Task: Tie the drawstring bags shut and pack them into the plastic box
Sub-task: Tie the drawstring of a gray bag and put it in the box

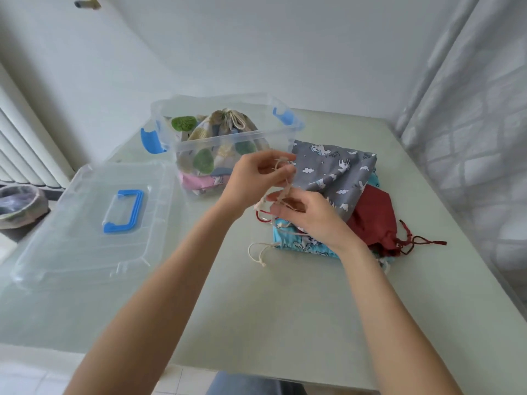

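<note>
Drawstring cord (282, 178) of the grey bag (333, 178) is pinched between our left hand (256, 178) and right hand (305, 215); soft, light, likely slippery, so we grip near the knot.

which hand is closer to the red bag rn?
Right. The right hand sits just beside the red bag, over the bag pile. The left hand is farther off, nearer the plastic box.

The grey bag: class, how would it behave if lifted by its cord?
The grey bag lies creased and flat, so it would probably hang floppy. It looks thin, likely light. The cord held by both hands looks limp.
</note>
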### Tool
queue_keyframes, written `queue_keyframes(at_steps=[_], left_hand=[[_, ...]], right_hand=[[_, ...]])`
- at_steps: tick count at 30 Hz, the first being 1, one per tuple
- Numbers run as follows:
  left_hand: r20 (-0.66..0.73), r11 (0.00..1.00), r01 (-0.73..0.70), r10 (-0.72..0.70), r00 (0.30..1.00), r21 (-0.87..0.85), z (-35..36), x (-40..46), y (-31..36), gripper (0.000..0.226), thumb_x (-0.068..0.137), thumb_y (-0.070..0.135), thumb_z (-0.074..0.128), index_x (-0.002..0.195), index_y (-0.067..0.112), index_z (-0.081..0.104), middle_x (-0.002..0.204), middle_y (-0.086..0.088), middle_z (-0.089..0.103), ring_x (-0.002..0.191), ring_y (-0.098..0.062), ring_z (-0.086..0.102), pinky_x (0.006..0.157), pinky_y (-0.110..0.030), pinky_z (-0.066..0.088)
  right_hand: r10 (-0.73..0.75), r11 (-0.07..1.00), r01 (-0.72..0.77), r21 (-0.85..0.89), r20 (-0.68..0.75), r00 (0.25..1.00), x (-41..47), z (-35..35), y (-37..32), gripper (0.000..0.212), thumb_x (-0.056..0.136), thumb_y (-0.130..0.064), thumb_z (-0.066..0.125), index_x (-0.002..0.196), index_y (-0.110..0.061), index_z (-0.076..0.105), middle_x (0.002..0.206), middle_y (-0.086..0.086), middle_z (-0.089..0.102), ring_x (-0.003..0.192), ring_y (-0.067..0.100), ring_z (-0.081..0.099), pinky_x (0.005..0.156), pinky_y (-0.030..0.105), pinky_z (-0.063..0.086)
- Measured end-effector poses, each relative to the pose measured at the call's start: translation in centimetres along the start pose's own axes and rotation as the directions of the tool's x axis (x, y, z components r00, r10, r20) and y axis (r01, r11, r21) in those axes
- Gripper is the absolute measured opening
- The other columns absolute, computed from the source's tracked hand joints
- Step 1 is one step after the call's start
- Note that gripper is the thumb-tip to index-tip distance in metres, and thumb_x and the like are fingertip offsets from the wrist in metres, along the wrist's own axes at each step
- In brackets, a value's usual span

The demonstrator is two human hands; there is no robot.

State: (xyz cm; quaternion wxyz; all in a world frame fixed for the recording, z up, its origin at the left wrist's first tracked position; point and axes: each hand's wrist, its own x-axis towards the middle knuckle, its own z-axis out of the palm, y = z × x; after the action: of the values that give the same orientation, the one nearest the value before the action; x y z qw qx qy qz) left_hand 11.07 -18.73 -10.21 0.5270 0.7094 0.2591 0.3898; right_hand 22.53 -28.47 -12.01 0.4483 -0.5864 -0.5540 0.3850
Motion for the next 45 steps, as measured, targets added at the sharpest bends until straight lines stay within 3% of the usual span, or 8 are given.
queue_keyframes(at_steps=[4,9,13,21,26,30,38,45], left_hand=[[-0.007,1.000,0.004,-0.004,1.000,0.018,0.7,1.2,0.1,0.019,0.090,0.016,0.060,0.109,0.016,0.064,0.093,-0.002,0.068,0.080,-0.013,0.068,0.073,-0.025,0.056],[0.131,0.990,0.095,-0.109,0.985,0.107,0.8,0.6,-2.2,0.022,0.099,0.026,0.042,0.118,0.025,0.054,0.101,-0.002,0.069,0.089,-0.016,0.068,0.078,-0.030,0.055],[0.186,0.995,0.043,-0.060,0.981,0.092,1.9,-0.2,-3.3,0.019,0.090,0.019,0.060,0.109,0.019,0.057,0.088,-0.001,0.071,0.079,-0.008,0.067,0.078,-0.022,0.053],[0.241,0.922,0.207,-0.131,0.962,-0.327,2.1,-1.5,-2.6,0.006,0.086,0.012,0.059,0.090,0.013,0.063,0.076,0.005,0.068,0.072,-0.007,0.064,0.074,-0.019,0.052],[0.212,0.997,0.055,-0.067,0.975,0.060,2.8,-2.4,-3.6,0.018,0.082,0.007,0.068,0.096,0.018,0.064,0.085,0.007,0.063,0.082,-0.002,0.058,0.077,-0.026,0.051],[0.242,0.973,-0.061,0.005,0.970,0.224,3.4,-2.7,-4.1,0.015,0.082,0.011,0.069,0.095,0.017,0.066,0.081,0.002,0.068,0.077,-0.004,0.062,0.077,-0.020,0.051],[0.301,0.919,0.286,-0.201,0.932,-0.273,2.2,-2.5,-2.5,0.026,0.092,0.009,0.051,0.076,0.015,0.071,0.070,0.001,0.070,0.059,-0.012,0.065,0.061,-0.015,0.049],[0.156,0.993,0.090,-0.100,0.983,0.071,3.2,-2.6,-3.9,0.015,0.076,0.019,0.075,0.084,0.029,0.066,0.085,0.008,0.066,0.060,-0.010,0.061,0.063,-0.022,0.048]], right_hand=[[-0.031,0.999,0.035,0.020,-0.161,0.986,0.5,-0.1,0.6,0.012,0.092,-0.012,0.056,0.091,-0.012,0.068,0.073,-0.001,0.065,0.044,0.000,0.047,0.050,0.009,0.037],[-0.085,0.996,0.081,-0.025,-0.261,0.962,0.2,-2.7,1.6,0.011,0.093,-0.011,0.055,0.096,-0.018,0.063,0.072,-0.002,0.068,0.049,0.009,0.040,0.048,0.014,0.036],[-0.064,0.998,0.062,-0.015,-0.335,0.940,-0.1,-3.8,2.2,0.010,0.090,-0.013,0.060,0.098,-0.013,0.053,0.075,0.004,0.069,0.049,0.010,0.045,0.044,0.014,0.038],[-0.002,0.935,0.144,0.325,-0.401,0.916,-0.5,-4.8,2.6,0.007,0.086,-0.002,0.061,0.089,-0.008,0.063,0.068,-0.005,0.063,0.057,0.007,0.051,0.054,0.018,0.046],[-0.025,0.851,0.184,0.491,-0.312,0.950,-1.4,-4.6,2.0,0.013,0.080,-0.013,0.059,0.091,-0.007,0.061,0.073,-0.004,0.068,0.065,0.007,0.059,0.064,0.018,0.049],[-0.106,0.911,0.208,0.356,-0.285,0.953,-2.2,-4.3,2.0,0.015,0.081,-0.003,0.064,0.094,-0.011,0.064,0.078,-0.009,0.070,0.075,0.005,0.064,0.071,0.018,0.051],[-0.306,0.951,0.254,-0.176,-0.424,0.853,-1.7,-4.2,3.3,0.030,0.077,-0.001,0.073,0.101,-0.017,0.065,0.094,-0.006,0.068,0.086,0.007,0.067,0.080,0.020,0.052],[-0.360,0.933,0.316,-0.173,-0.410,0.838,-1.5,-3.0,2.9,0.030,0.076,0.000,0.073,0.098,-0.020,0.067,0.091,-0.004,0.070,0.081,0.010,0.069,0.077,0.022,0.053]])
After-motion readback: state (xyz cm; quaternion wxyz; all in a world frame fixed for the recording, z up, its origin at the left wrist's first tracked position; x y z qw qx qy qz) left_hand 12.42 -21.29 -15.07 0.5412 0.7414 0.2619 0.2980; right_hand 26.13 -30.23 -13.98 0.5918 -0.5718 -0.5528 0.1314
